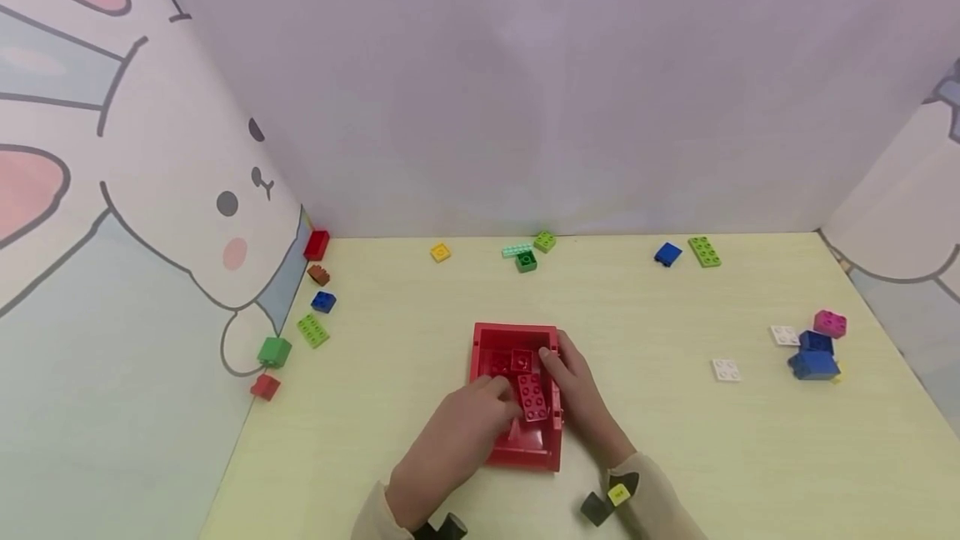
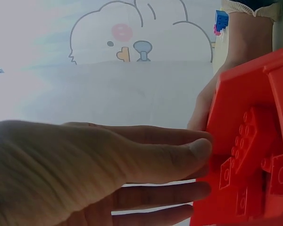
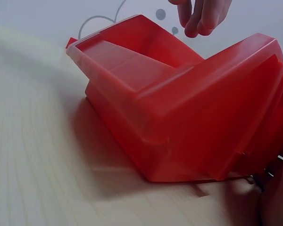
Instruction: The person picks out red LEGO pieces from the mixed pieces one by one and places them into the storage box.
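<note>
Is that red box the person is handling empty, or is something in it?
Not empty. The red box holds several red bricks, seen from above between the left hand and right hand.

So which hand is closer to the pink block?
Right. The right hand rests on the red box's right side, toward the pink block; the left hand is farther away, on the box's left.

Bare table point(image 1: 645, 440) around red bin point(image 1: 517, 448), bricks point(image 1: 813, 352) at edges
</note>
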{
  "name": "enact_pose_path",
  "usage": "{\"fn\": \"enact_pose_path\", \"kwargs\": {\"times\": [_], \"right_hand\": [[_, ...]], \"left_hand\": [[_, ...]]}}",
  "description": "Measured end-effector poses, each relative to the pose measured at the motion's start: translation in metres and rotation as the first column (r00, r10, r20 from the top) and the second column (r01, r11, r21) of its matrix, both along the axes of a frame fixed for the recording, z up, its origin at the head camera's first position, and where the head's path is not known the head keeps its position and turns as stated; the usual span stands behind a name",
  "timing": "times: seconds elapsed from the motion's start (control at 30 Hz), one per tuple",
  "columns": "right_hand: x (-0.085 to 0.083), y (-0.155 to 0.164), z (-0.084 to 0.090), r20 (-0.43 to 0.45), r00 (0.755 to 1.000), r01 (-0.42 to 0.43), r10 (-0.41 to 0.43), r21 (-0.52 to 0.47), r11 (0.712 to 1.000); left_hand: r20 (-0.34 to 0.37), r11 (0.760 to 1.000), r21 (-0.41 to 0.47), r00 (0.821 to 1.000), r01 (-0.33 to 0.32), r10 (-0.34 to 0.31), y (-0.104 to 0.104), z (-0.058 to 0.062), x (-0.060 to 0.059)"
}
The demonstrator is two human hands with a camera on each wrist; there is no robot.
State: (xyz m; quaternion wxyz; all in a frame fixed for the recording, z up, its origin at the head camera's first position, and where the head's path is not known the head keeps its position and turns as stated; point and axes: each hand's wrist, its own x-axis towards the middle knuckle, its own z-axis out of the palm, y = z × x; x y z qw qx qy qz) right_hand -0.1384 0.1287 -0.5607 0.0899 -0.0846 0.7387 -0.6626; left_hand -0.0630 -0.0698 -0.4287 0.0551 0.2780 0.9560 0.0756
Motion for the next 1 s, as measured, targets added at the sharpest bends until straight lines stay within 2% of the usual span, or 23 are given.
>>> {"fn": "enact_pose_path", "kwargs": {"times": [0.2, 0.5, 0.73, 1.0], "right_hand": [[-0.001, 0.0, -0.001, -0.007, 1.0, -0.004, 0.004, -0.004, 1.0], [-0.001, 0.0, -0.001, -0.011, 1.0, 0.0, 0.0, -0.002, 1.0], [0.0, 0.0, 0.0, -0.012, 1.0, 0.001, -0.001, 0.008, 1.0], [-0.001, 0.0, -0.001, -0.006, 1.0, 0.003, -0.002, 0.005, 1.0]], "left_hand": [[-0.006, 0.999, -0.018, 1.0, -0.027, 0.027, -0.005, 0.005, 0.0], [-0.008, 0.998, 0.008, 0.998, -0.062, 0.062, -0.015, 0.01, 0.0], [-0.032, 0.993, 0.062, 0.994, -0.104, 0.106, -0.028, 0.013, -0.001], [-0.014, 0.979, 0.118, 0.986, -0.165, 0.168, -0.042, 0.011, -0.004]]}}
